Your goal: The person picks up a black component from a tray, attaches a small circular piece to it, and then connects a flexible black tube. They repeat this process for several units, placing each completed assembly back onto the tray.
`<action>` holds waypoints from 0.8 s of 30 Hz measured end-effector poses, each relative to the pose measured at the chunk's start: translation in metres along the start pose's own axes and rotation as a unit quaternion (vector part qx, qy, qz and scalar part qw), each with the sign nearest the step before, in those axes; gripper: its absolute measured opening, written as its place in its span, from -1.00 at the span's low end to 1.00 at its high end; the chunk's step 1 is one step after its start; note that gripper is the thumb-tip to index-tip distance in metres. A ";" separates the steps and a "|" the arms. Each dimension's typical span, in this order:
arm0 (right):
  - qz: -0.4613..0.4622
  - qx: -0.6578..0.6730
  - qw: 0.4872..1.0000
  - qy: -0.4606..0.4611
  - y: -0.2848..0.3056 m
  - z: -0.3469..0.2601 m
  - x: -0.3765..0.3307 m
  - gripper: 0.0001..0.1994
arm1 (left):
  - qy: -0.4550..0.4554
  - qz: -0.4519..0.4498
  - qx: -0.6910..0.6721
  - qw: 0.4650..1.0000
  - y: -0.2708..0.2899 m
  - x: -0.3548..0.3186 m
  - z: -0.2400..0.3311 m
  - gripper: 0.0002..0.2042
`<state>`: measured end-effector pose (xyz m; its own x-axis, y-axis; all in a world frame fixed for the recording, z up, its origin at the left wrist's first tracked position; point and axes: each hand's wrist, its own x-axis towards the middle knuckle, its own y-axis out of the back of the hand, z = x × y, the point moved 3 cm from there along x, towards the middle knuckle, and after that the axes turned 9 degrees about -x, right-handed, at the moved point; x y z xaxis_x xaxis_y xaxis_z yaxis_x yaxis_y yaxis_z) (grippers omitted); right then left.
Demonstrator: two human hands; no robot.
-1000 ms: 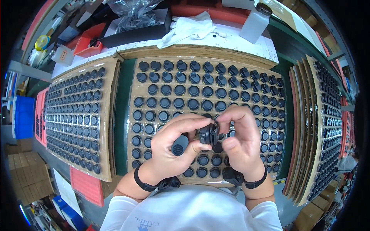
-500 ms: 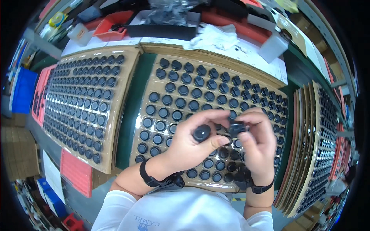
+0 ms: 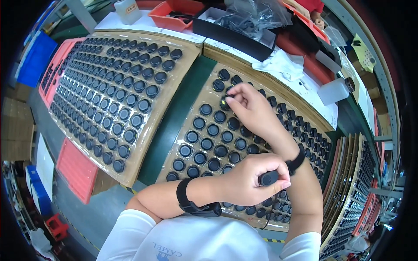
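Note:
My right hand (image 3: 250,104) reaches over the far left part of the middle tray (image 3: 185,158), thumb and fingers closed on a black round cap-like part (image 3: 224,102). A small yellowish-green spot shows on that part. Whether it still touches its pocket I cannot tell. Nearer to me, my left hand (image 3: 248,179) is curled around another black cylindrical cap-like part (image 3: 268,178), its flat end showing between thumb and forefinger. My right forearm passes just beyond that hand. Rows of similar black parts (image 3: 214,164) sit in the clear tray on cardboard beneath both hands.
A second filled tray (image 3: 99,104) lies to the left, past a green strip (image 3: 167,113). Upright stacked trays (image 3: 344,174) stand at the right. Behind are a black box (image 3: 235,37), a white cloth (image 3: 283,64), a bottle (image 3: 333,91) and a co-worker's hand (image 3: 319,21).
My right hand has moved away from my left, up to the tray's far left. My left hand has shifted right and nearer, keeping its part. The view has turned.

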<state>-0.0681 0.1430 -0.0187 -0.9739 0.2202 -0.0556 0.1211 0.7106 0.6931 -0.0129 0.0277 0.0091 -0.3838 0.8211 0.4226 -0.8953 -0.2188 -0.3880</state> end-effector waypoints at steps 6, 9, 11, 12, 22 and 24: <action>0.020 -0.240 0.968 0.075 -0.031 -0.018 0.032 -0.78 | -0.018 -0.008 -0.024 1.000 0.003 0.000 0.002 -0.96; 0.030 -0.307 0.946 0.101 -0.036 -0.021 0.035 -0.79 | -0.011 -0.011 -0.030 0.999 0.004 0.000 0.003 -0.95; 0.010 -0.319 0.944 0.090 -0.037 -0.022 0.036 -0.80 | -0.007 -0.013 -0.040 0.999 0.004 0.000 0.002 -0.95; 0.010 -0.319 0.944 0.090 -0.037 -0.021 0.036 -0.80 | -0.005 -0.015 -0.045 0.999 0.004 0.000 0.002 -0.95; -0.137 0.062 0.988 0.045 0.030 -0.020 -0.005 -0.79 | 0.075 0.045 -0.093 0.992 0.007 0.002 -0.017 -0.97; -0.165 0.128 0.977 0.041 0.052 -0.022 -0.025 -0.79 | 0.040 0.096 -0.087 0.991 0.008 0.004 -0.020 -0.96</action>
<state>-0.0418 0.1593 0.0344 -0.9787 -0.0958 -0.1814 -0.1684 0.8799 0.4443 -0.0170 0.0402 -0.0090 -0.5181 0.8136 0.2640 -0.7526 -0.2869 -0.5927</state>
